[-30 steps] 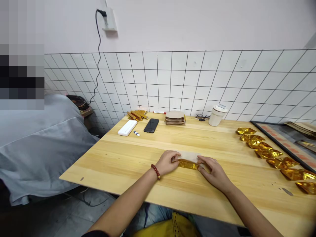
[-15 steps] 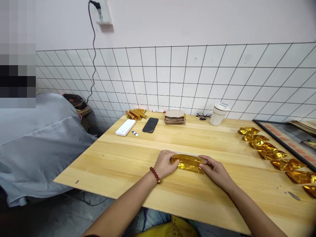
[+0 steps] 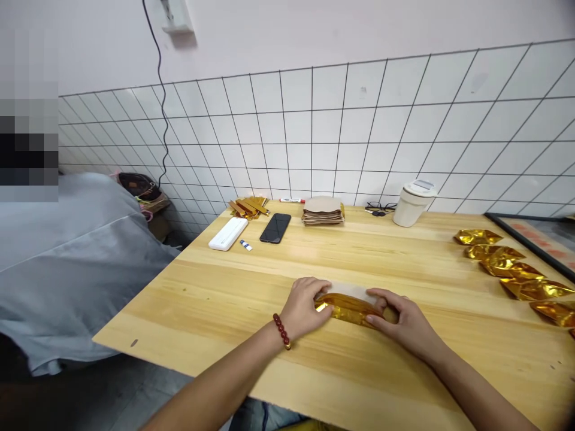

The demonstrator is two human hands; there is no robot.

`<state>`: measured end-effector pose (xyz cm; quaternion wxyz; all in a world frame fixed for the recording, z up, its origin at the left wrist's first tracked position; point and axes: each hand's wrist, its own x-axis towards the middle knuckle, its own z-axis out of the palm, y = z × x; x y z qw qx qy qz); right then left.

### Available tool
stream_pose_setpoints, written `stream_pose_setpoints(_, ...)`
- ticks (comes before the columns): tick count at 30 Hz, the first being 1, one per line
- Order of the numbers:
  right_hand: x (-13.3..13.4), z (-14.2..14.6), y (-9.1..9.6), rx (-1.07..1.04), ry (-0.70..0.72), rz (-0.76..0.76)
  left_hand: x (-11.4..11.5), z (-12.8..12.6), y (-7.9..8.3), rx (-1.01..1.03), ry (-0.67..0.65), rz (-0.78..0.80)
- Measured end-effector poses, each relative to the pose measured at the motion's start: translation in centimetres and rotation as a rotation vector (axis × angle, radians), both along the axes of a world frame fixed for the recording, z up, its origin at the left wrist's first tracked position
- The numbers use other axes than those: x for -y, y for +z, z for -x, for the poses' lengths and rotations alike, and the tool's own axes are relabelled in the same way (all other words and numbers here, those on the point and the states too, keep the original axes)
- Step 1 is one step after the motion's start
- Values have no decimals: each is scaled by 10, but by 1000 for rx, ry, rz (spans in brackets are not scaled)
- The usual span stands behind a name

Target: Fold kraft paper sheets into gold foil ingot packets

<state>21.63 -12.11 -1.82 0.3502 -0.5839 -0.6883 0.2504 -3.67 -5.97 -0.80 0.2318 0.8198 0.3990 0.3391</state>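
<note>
Both left hand [image 3: 308, 305] and right hand [image 3: 406, 323] are gripping gold foil [image 3: 348, 306]; uneven pressure is risking a skewed crease.

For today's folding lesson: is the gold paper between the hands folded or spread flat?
Folded: the gold paper forms a narrow strip, pale underside showing behind; left hand and right hand press its ends.

gold foil sheet [image 3: 348, 307]: glossy, crinkled (paper-backed) | table [image 3: 404, 263]: smooth pale wood
</note>
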Motion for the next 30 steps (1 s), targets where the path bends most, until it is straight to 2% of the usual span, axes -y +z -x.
stream_pose_setpoints(4, -1, -2, -5, 59, 11, -69, -2, 1, 18, -176, -167, -112)
stream_pose_setpoints(6, 0, -2, -7, 100, 32, -150, -4, 0, 21, -201, -234, -161)
stream_pose_setpoints(9, 1, -1, -6, 172, 82, -246, -8, -2, 14, -189, -308, -231)
stream_pose_setpoints(13, 1, 1, -1, 209, 131, -284, -10, 1, 0, -124, -336, -316)
stream_pose_setpoints(19, 0, 2, 2, 168, 175, -283, -4, 8, 4, -59, -365, -278)
stream_pose_setpoints(25, 5, 0, 4, 188, 174, -274, 5, 5, 9, -185, -433, -198)
stream_pose_setpoints(30, 11, -1, 8, 240, 225, -260, 3, 7, 3, -256, -471, -257)
